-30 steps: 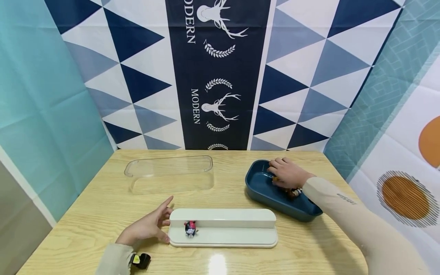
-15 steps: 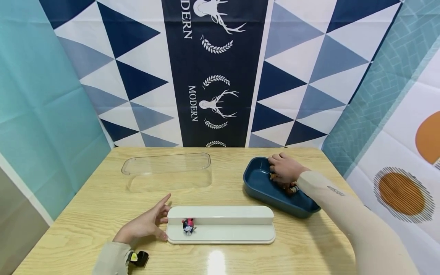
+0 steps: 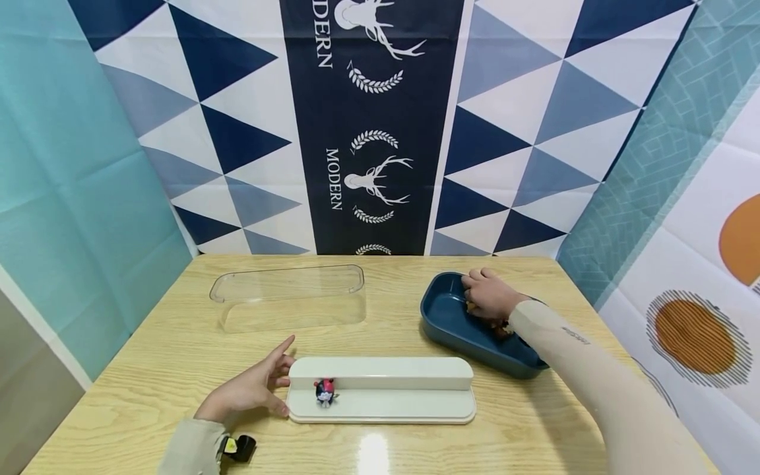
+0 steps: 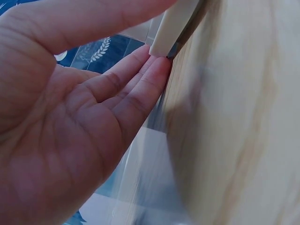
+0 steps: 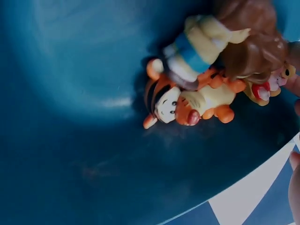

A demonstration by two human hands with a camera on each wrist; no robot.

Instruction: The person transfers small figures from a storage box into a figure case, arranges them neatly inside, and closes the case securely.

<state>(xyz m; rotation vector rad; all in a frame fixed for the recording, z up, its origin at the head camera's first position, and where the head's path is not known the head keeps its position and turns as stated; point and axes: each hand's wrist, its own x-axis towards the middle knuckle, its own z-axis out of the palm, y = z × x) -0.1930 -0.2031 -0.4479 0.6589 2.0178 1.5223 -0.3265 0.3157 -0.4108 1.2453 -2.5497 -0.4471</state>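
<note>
A cream two-level display base [image 3: 404,404] lies across the front of the table. My left hand [image 3: 252,390] touches its left end, with the thumb at the front corner and nearly straight fingers along the end. A small black-and-pink figurine [image 3: 324,392] stands on the base's lower level, near that hand. Over on the right, my right hand [image 3: 489,295] is inside a dark blue tray [image 3: 436,315]. The right wrist view shows an orange tiger figurine [image 5: 164,103], a brown-haired figurine [image 5: 255,40] and a small yellow-and-red figurine [image 5: 262,91] close beside my fingertips [image 5: 293,84].
A clear plastic cover [image 3: 287,285] sits at the back left of the wooden table [image 3: 380,336]. Patterned cloth [image 3: 374,132] hangs behind the table's back edge. A black strap device [image 3: 240,448] is on the left wrist.
The right hand shifts slightly among the figurines in the tray. My left hand stays at the end of the base. The head view has moved a little.
</note>
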